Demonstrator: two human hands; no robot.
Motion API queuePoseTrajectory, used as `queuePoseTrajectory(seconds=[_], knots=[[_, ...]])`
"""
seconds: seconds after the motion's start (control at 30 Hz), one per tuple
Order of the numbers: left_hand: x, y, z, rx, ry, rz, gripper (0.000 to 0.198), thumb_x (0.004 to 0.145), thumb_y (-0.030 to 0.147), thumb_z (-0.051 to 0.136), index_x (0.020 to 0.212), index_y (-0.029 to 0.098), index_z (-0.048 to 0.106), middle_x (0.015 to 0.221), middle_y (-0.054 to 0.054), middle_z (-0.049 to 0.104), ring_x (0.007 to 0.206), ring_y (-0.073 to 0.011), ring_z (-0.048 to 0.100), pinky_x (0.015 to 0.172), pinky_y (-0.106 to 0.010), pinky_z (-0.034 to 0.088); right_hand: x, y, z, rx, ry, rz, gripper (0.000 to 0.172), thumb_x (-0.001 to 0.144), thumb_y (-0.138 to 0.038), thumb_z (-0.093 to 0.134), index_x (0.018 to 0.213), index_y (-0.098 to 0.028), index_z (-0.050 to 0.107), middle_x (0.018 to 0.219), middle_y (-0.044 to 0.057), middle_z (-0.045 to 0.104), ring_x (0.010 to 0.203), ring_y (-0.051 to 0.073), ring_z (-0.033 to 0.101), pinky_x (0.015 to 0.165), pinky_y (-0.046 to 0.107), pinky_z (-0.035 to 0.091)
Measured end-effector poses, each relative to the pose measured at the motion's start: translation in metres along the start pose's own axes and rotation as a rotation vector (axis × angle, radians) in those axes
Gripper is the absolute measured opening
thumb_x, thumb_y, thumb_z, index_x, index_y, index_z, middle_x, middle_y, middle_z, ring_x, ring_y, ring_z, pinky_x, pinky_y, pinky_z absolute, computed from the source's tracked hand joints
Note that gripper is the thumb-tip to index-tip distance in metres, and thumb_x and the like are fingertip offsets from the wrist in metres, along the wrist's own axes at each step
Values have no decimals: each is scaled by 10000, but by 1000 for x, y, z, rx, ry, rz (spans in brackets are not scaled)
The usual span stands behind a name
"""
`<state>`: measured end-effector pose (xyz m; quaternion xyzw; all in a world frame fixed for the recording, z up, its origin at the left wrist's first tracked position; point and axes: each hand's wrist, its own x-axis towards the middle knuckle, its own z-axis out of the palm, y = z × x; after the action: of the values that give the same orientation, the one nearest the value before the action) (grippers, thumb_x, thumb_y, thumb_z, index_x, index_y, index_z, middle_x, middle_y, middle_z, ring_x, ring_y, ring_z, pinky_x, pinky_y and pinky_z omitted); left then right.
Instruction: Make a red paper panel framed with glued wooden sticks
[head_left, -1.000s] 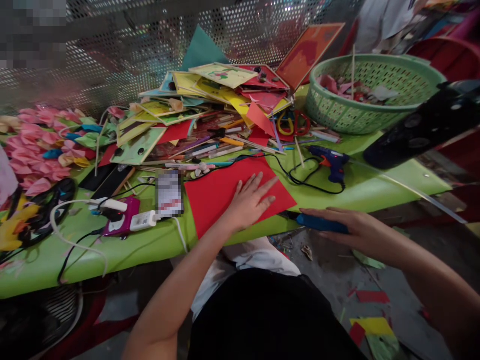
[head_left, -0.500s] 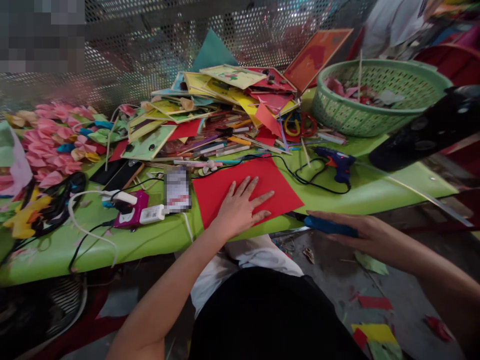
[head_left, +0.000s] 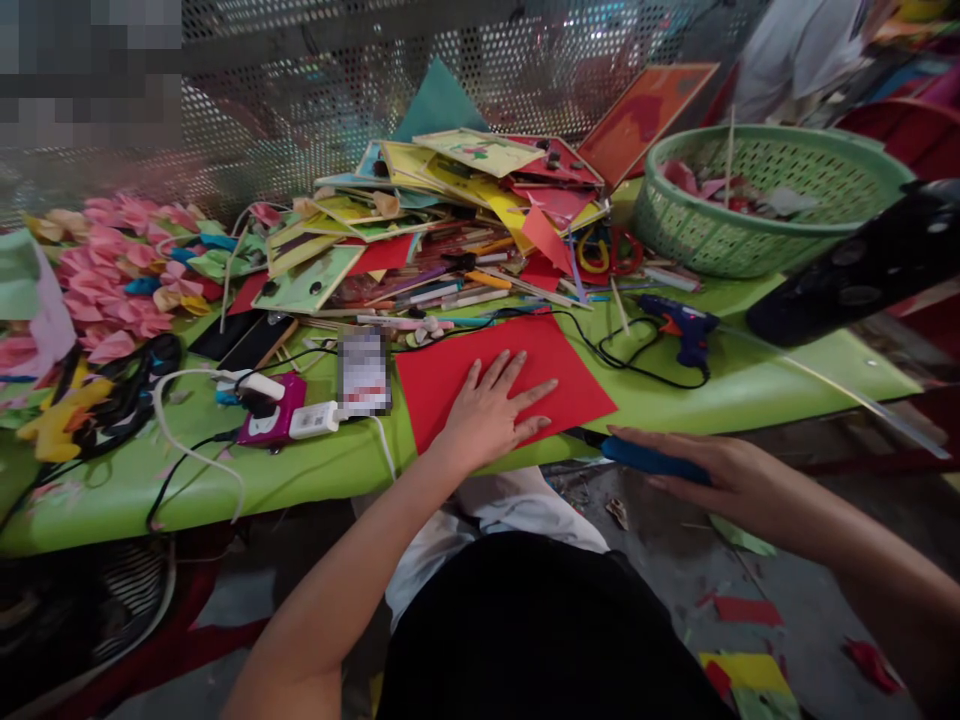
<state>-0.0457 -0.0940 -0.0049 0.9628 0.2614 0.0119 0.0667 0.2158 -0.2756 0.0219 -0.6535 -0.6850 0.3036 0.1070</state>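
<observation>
A red paper sheet [head_left: 450, 375] lies flat on the green table [head_left: 315, 480] near its front edge. My left hand [head_left: 491, 410] rests on the sheet with fingers spread. My right hand [head_left: 720, 475] is at the table's front edge, just right of the sheet, closed over a blue-handled tool [head_left: 645, 458] whose dark tip points toward the sheet's right corner. What kind of tool it is stays unclear.
A blue glue gun [head_left: 679, 322] with a black cord lies behind the sheet. A pile of coloured cards and pens [head_left: 457, 200] fills the middle back. A green basket [head_left: 765, 195] stands back right. Pink paper flowers [head_left: 112, 265], phones and chargers [head_left: 274, 415] lie at the left.
The view has drifted slightly, so everything sits a little further right in the picture. Both hands keep their places on the red sheet and the blue tool.
</observation>
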Motion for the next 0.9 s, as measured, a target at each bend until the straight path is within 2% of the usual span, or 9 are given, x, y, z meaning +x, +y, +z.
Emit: queuePoseTrajectory(seconds=[0.2, 0.4, 0.57, 0.77, 0.9], knots=[[0, 0, 0, -3, 3, -8, 578, 1044, 617, 352, 1599, 459, 327, 1748, -18, 192, 1610, -299, 170, 1275, -590, 197, 7, -19, 9, -33, -5, -40, 595, 994, -487, 484, 1565, -319, 497, 1391, 71, 699, 1183, 351, 715, 980, 488, 585], [0, 0, 6, -4, 24, -11, 577, 1040, 629, 346, 1594, 468, 340, 1746, -18, 203, 1610, -297, 176, 1273, -592, 206, 1, -16, 15, -52, 13, -30, 586, 1012, -515, 471, 1584, -389, 445, 1451, 44, 661, 1222, 333, 694, 962, 473, 595], [2, 2, 4, -13, 26, -28, 567, 1046, 609, 354, 1595, 465, 340, 1746, 2, 199, 1611, -293, 171, 1281, -591, 184, 6, -28, 19, -62, -3, -11, 610, 1009, -516, 437, 1582, -312, 471, 1447, 91, 657, 1217, 357, 694, 994, 517, 575], [-5, -15, -11, -104, -57, -29, 597, 1056, 594, 349, 1627, 450, 246, 1754, -1, 154, 1616, -262, 150, 1288, -542, 200, 10, -28, 24, -83, 19, -19, 615, 1001, -509, 439, 1586, -321, 462, 1444, 96, 658, 1202, 358, 703, 963, 521, 594], [-12, -25, -8, -25, -43, -57, 595, 1047, 618, 347, 1615, 456, 282, 1755, -8, 150, 1620, -268, 128, 1289, -579, 147, 9, -18, 29, -85, 30, -36, 611, 1006, -510, 460, 1593, -343, 443, 1454, 82, 651, 1205, 356, 702, 958, 519, 603]])
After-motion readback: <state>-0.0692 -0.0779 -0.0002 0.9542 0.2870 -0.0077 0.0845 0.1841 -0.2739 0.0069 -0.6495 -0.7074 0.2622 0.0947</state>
